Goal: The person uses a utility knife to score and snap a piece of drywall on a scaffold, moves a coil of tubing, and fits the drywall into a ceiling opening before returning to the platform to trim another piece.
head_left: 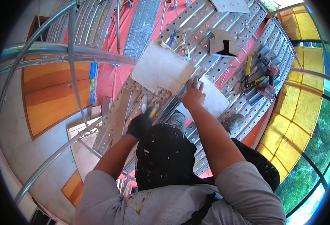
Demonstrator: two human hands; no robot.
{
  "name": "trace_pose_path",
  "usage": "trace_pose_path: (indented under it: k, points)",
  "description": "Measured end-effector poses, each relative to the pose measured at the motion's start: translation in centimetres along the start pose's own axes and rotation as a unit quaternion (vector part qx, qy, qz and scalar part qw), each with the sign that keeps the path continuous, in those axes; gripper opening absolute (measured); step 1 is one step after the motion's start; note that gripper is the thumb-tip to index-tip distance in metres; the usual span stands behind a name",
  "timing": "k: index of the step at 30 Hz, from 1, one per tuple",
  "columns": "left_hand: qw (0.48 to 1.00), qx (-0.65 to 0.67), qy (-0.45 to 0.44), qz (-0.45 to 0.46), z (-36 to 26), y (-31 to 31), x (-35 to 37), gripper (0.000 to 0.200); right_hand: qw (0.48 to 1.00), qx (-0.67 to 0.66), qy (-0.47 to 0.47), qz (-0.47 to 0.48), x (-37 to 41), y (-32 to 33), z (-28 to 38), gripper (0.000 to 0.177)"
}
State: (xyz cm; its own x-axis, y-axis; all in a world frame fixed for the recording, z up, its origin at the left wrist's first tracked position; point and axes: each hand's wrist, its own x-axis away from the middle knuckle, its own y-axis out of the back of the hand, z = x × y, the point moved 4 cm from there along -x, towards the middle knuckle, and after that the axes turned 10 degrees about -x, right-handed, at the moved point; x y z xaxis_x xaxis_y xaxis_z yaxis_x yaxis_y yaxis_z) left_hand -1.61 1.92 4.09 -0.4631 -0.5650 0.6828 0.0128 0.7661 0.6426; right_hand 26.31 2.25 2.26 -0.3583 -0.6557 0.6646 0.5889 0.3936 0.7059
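My left hand (139,124), in a black glove, is closed around the yellow handle (153,112) of a tool. The tool's working end is hard to make out. Close by lies a rough, brown-stained strip (161,99) below a large pale flat panel (161,67). My bare right hand (193,94) rests palm down with its fingers apart, at the edge between that panel and a second white panel (212,99). A long metal bar (172,107) runs diagonally between my hands. Both panels lie on perforated metal planks (198,37).
Yellow-handled pliers (248,68), a drill (264,60) and a red-and-black power tool (266,91) lie at right. A small box (223,44) stands farther ahead. Scaffold tubes (71,50) cross at left; yellow sheeting (298,101) hangs at right. My knees and shoes (233,123) are close to the panels.
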Motion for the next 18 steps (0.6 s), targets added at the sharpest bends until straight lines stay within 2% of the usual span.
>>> trace_pose_path:
  k: [2,3,6,9,12,14,18]
  points:
    - [0.988,0.046,0.052,-0.135,-0.4,2.9,2.1,0.053,1.000,-0.004,-0.002,0.003,0.3,-0.2,0.0,0.094]
    - [0.981,0.124,0.122,-0.088,0.9,2.3,2.3,0.055,1.000,-0.002,0.003,-0.001,0.2,0.2,0.2,0.094]
    - [0.967,0.127,0.062,-0.214,6.3,-4.2,1.9,0.053,0.999,0.019,0.023,-0.018,0.5,0.4,-0.5,0.093]
    - [0.969,0.172,0.103,-0.142,7.0,-6.0,3.1,0.053,0.996,-0.007,0.072,-0.049,0.8,-0.1,-2.5,0.093]
    - [0.958,-0.079,0.182,-0.208,1.5,-1.1,5.7,0.047,0.990,-0.015,0.120,-0.066,0.9,-0.1,-3.9,0.084]
    - [0.957,-0.101,0.172,-0.210,0.8,-1.9,5.6,0.047,0.991,-0.023,0.120,-0.055,0.7,0.8,-3.7,0.082]
    - [0.973,-0.058,0.113,-0.192,1.1,-8.2,3.4,0.045,0.989,-0.039,0.131,-0.065,1.2,2.0,-2.1,0.071]
